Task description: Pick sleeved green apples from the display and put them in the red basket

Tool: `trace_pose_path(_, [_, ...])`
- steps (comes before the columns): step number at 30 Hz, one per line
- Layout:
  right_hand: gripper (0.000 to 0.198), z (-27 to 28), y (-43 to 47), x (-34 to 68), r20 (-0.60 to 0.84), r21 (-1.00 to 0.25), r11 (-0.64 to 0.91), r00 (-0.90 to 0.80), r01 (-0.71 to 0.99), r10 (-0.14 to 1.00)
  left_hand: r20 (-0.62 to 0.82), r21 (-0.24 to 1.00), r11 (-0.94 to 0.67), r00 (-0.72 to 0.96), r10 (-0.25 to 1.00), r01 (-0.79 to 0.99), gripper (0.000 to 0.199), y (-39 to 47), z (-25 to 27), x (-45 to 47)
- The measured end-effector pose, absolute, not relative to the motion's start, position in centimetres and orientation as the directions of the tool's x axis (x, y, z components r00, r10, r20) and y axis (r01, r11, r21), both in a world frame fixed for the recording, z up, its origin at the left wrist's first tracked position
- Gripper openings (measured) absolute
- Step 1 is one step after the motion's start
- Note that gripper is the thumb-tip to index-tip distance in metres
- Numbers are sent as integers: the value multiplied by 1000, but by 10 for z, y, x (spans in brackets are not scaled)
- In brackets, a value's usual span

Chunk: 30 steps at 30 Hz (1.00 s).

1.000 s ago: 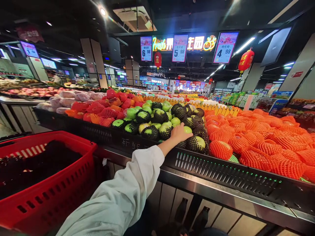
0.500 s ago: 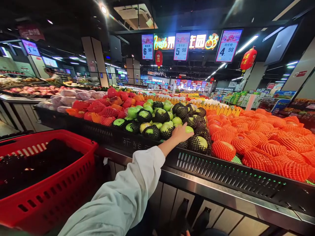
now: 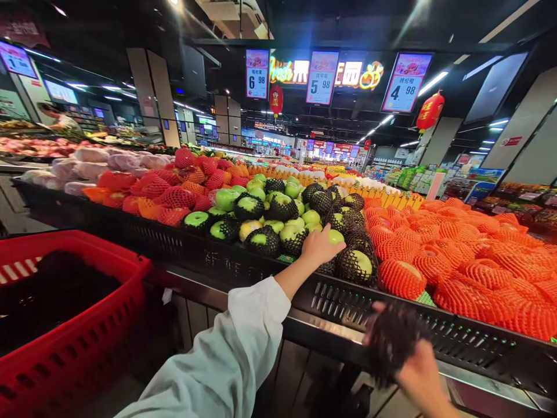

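Observation:
My left hand [image 3: 321, 248] reaches from a pale long sleeve into the black display tray [image 3: 270, 264], its fingers closed around a bare green apple [image 3: 336, 237]. Around it lie other green apples, many wrapped in black foam nets; one netted apple [image 3: 354, 266] sits just to the right. In front of the tray's edge, at the lower right, my right hand [image 3: 420, 366] grips a black foam net [image 3: 397, 342]. Motion smears that hand and the net, and I cannot tell whether the net holds fruit.
A red shopping basket [image 3: 130, 290] with dark contents stands at the lower left. Orange-netted fruit [image 3: 491, 261] fills the right of the display, red-netted fruit [image 3: 176, 197] the left. Price screens [image 3: 322, 78] and red lanterns [image 3: 430, 110] hang overhead. Another person [image 3: 61, 119] stands far left.
My right hand has come up into view at the lower right with the black foam net. My left hand stays on the green apple. The view has shifted slightly.

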State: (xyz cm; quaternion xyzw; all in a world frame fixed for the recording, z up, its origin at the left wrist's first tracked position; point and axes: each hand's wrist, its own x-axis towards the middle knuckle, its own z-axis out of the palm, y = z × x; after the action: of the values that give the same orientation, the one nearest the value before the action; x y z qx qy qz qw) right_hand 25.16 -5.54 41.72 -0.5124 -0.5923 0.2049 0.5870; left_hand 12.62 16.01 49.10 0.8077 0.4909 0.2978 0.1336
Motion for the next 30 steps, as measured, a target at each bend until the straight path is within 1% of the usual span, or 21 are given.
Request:
trace_pose_path(3, [41, 496, 21, 287, 577, -775, 429, 242, 464, 780, 360, 524, -490, 339, 869, 697, 79, 160, 491, 125])
trace_pose_path(5, [31, 539, 79, 302, 631, -608, 384, 130, 695, 764, 355, 529, -487, 340, 871, 695, 79, 159, 491, 124])
trace_pose_path(6, [28, 554, 106, 306, 606, -526, 334, 69, 782, 792, 350, 530, -484, 340, 873, 697, 79, 159, 491, 124])
trace_pose_path(7, [27, 566, 129, 308, 540, -434, 269, 9, 860, 842, 346, 529, -481, 339, 875, 699, 79, 159, 491, 124])
trace_pose_path(8, [27, 574, 147, 309, 434, -324, 198, -41, 925, 900, 344, 528, -477, 337, 877, 703, 79, 159, 491, 124])
trace_pose_path(9, [27, 578, 162, 308, 332, -225, 158, -77, 961, 940, 344, 525, -476, 335, 877, 706, 79, 159, 491, 124])
trace_pose_path(11, [28, 578, 180, 304, 228, -145, 147, -112, 978, 967, 350, 515, -480, 336, 874, 711, 78, 159, 491, 125])
trace_pose_path(14, [31, 569, 194, 299, 188, -98, 134, -114, 986, 976, 374, 490, -497, 343, 862, 716, 74, 159, 492, 125])
trace_pose_path(17, [32, 561, 206, 297, 147, -45, 69, -61, 997, 987, 380, 474, -504, 349, 857, 722, 70, 159, 494, 126])
trace_pose_path(20, [34, 560, 216, 297, 116, -19, 20, -18, 1000, 993, 386, 478, -505, 344, 856, 719, 62, 158, 495, 127])
trace_pose_path(22, [33, 562, 219, 299, 105, -19, 8, -6, 1000, 994, 420, 474, -507, 321, 849, 720, 61, 156, 493, 127])
trace_pose_path(25, [29, 567, 220, 302, 84, -38, 15, -12, 999, 996, 517, 442, -511, 257, 817, 737, 67, 152, 496, 122])
trace_pose_path(27, [28, 570, 219, 305, 75, -58, 35, -31, 998, 997, 581, 427, -517, 213, 786, 742, 66, 151, 507, 116])
trace_pose_path(30, [28, 571, 218, 312, 60, -96, 82, -77, 992, 995, 658, 472, -538, 128, 742, 698, 61, 161, 536, 112])
